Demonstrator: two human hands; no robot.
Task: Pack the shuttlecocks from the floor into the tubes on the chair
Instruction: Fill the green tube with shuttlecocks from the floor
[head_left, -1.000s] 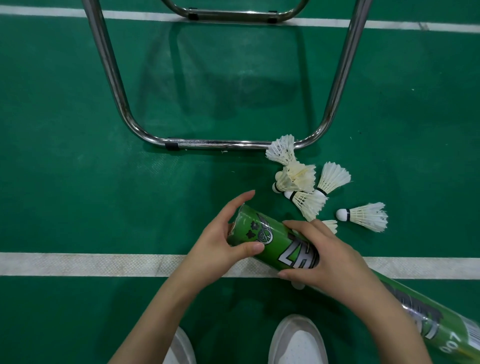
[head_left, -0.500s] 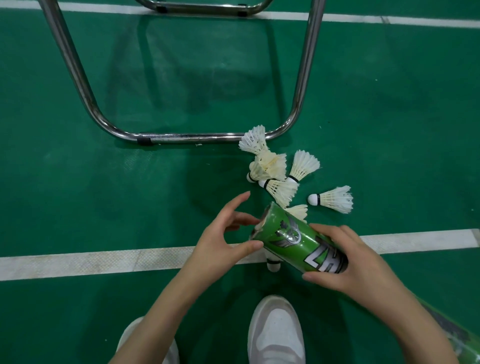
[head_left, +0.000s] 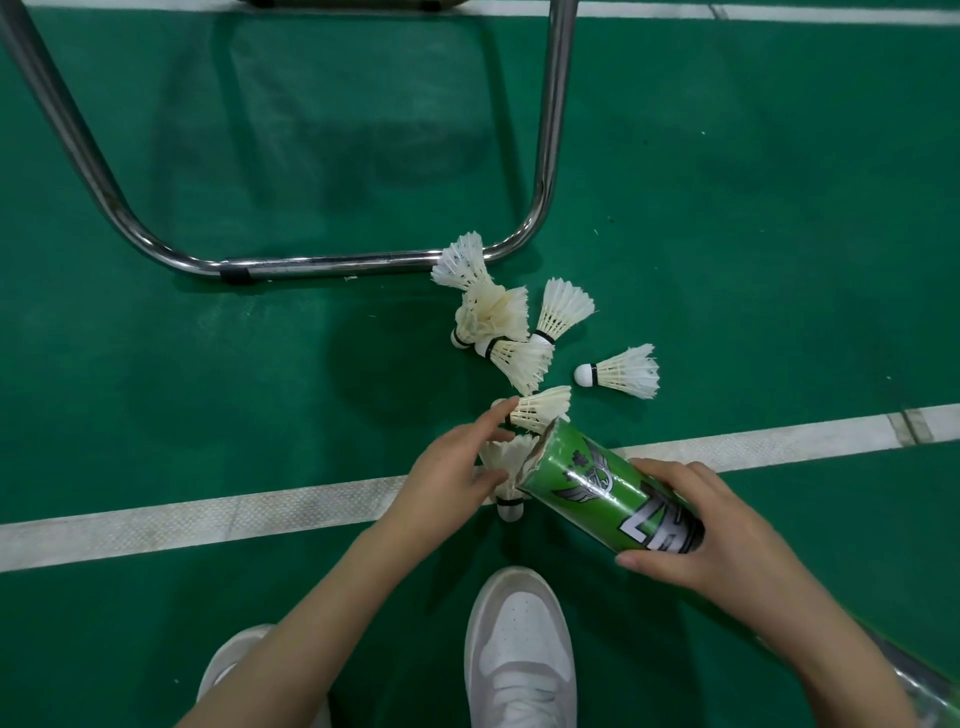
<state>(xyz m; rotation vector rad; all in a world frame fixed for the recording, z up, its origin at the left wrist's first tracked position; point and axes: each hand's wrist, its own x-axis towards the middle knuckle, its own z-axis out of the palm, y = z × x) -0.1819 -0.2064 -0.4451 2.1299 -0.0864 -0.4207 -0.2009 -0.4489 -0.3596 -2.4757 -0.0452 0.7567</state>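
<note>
Green court flooring (head_left: 218, 395) crossed by a white line (head_left: 156, 525) carries a scatter of shuttlecocks (head_left: 498, 322) just beside the chair's chrome frame (head_left: 332, 262). Right hand (head_left: 722, 551) is wrapped around the green tube (head_left: 597, 483), its open mouth tilted toward the pile. Left hand (head_left: 452, 473), fingers spread and loosely extended, touches the shuttlecock (head_left: 506, 465) at the tube's mouth; whether it pinches it I cannot tell.
</note>
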